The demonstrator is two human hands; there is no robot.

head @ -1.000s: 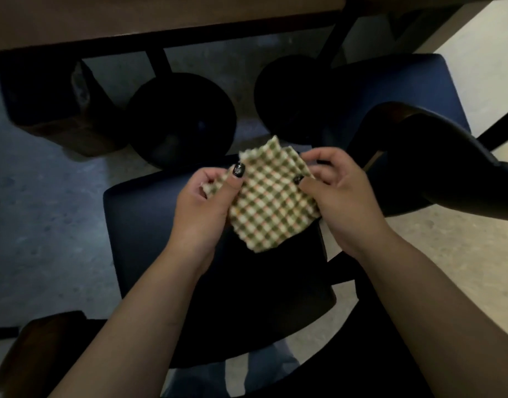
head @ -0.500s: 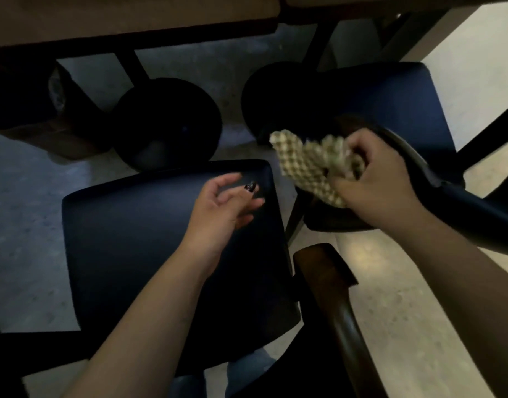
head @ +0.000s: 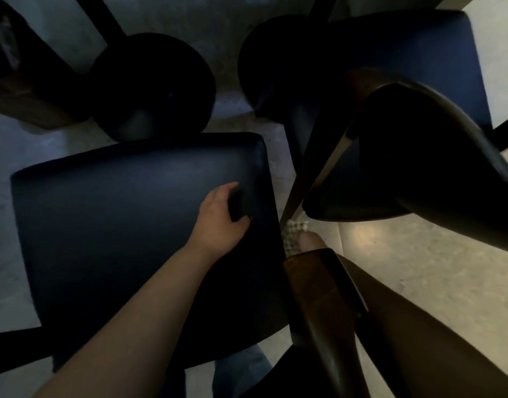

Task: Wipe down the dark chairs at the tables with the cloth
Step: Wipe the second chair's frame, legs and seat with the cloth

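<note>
**Cloth low beside the near chair seat, seat surface not yet under it**

Speckled concrete floor (head: 419,268) runs beneath dim table undersides, with two round black pedestal bases (head: 152,84) beyond the near chair seat (head: 126,225). We take that dark padded seat as our landmark.

The left hand (head: 221,222) lies on the seat's right portion, near its right edge. Its fingers bend loosely over the padding and enclose nothing that we can make out; we judge it an unclenched, resting hand.

The checked cloth (head: 293,234) sits just off the seat's right edge, low in the gap between the seat and the second dark chair (head: 419,168). Only a small patch shows. The right hand (head: 311,241) is beside it, mostly hidden behind the brown wooden chair back (head: 321,305) in the foreground. We cannot tell how its fingers lie or whether they clasp the cloth.

Risks, in our judgement:
- The cloth could snag on the second chair's slanted leg (head: 313,173), which stands very close to it.
- Poor light could leave patches of the dark upholstery missed.
- The seat could shift under wiping pressure if the left hand does not brace it.
- The right forearm could knock the wooden chair back on withdrawal.

No brands, labels or legible writing appear anywhere.
</note>
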